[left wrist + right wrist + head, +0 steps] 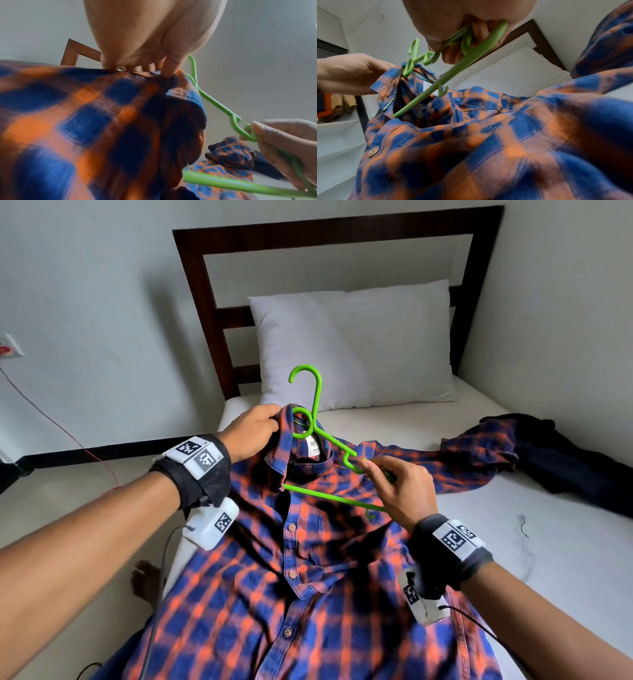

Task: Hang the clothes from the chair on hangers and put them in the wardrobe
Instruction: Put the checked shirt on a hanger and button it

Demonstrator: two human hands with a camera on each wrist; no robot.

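Threading step here: the left hand (251, 436) pinches the plaid shirt (308, 570) by its collar, lifted off the bed (565, 542). The right hand (399, 487) grips the green hanger (337, 445), far arm already inside the neck. Next, probably tucking the near arm under the shoulder by the right fingers (371, 469).

No legible txt; shirt label (314, 447) blurred.

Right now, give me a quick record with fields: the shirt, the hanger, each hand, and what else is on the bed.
shirt: plaid shirt, buttoned, on the bed
hanger: green hanger, one end inside the collar
left hand: pinches the collar
right hand: grips the hanger's other end
also on bed: white pillow, dark garment
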